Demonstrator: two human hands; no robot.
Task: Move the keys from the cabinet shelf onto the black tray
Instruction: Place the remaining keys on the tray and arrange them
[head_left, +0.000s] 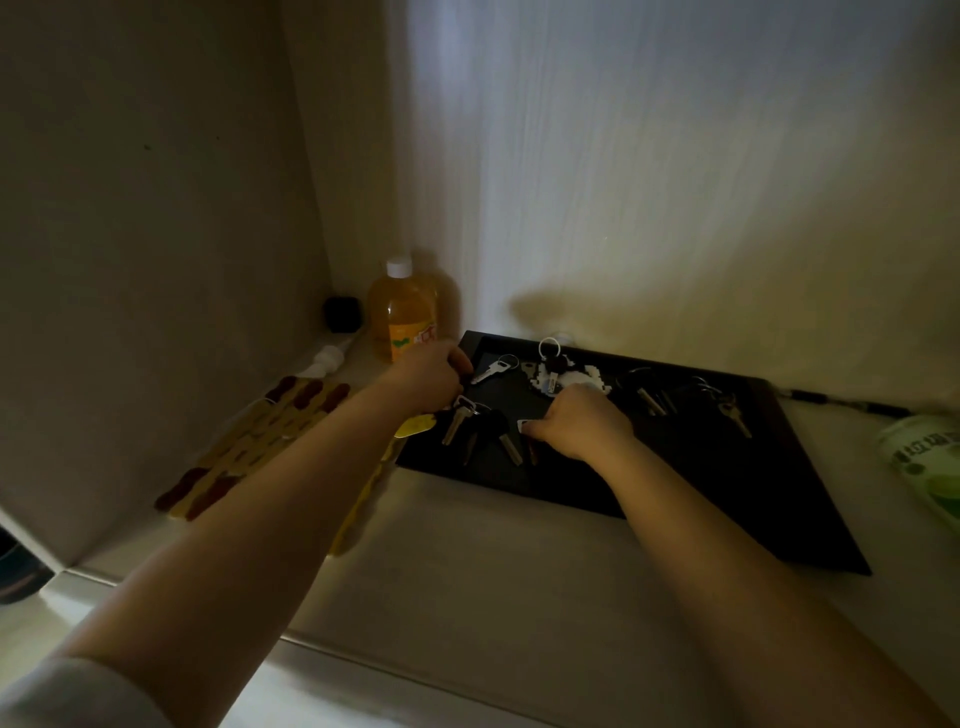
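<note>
A black tray (727, 483) lies on the pale cabinet shelf (493, 561), dimly lit. Several keys rest on it: a silver key with a ring (493, 368) at the back left, a bunch with a white pixel charm (558, 375), a dark bunch (480, 428) at the front left, and more keys (732, 413) toward the right. My left hand (428, 379) is curled at the tray's left edge, fingertips touching the dark bunch's ring. My right hand (579, 426) is closed over the tray's middle, pinching a small white-tagged key (523, 426).
An orange-liquid bottle (402, 317) with a white cap stands behind my left hand. A yellow and red patterned item (249, 441) lies left of the tray, a green packet (924, 462) at the right edge, a dark cable (841, 400) behind the tray.
</note>
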